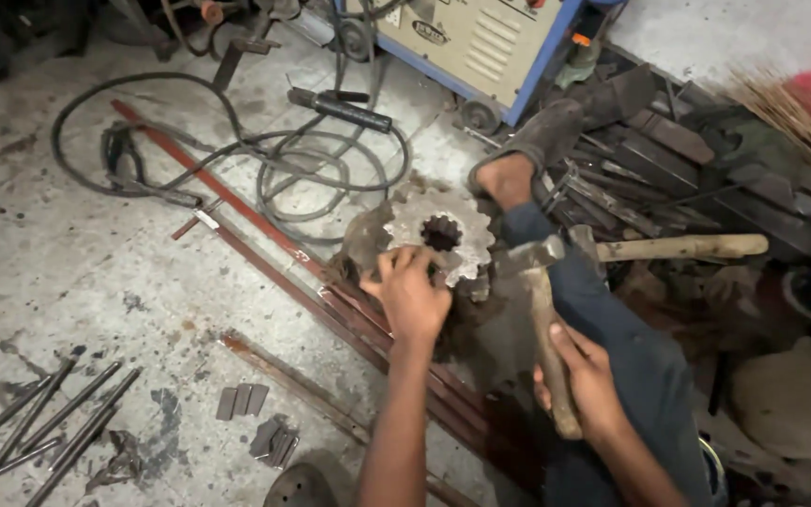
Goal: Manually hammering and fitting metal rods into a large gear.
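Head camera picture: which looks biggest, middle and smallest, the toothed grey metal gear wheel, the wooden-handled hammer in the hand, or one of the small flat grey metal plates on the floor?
1. Wooden-handled hammer, longest, though nearest the camera.
2. Toothed grey metal gear wheel, close behind.
3. Small flat grey metal plate, clearly smallest.

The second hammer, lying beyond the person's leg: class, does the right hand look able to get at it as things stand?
Probably not directly. The right hand already grips a hammer, and the person's leg lies between it and the second hammer.
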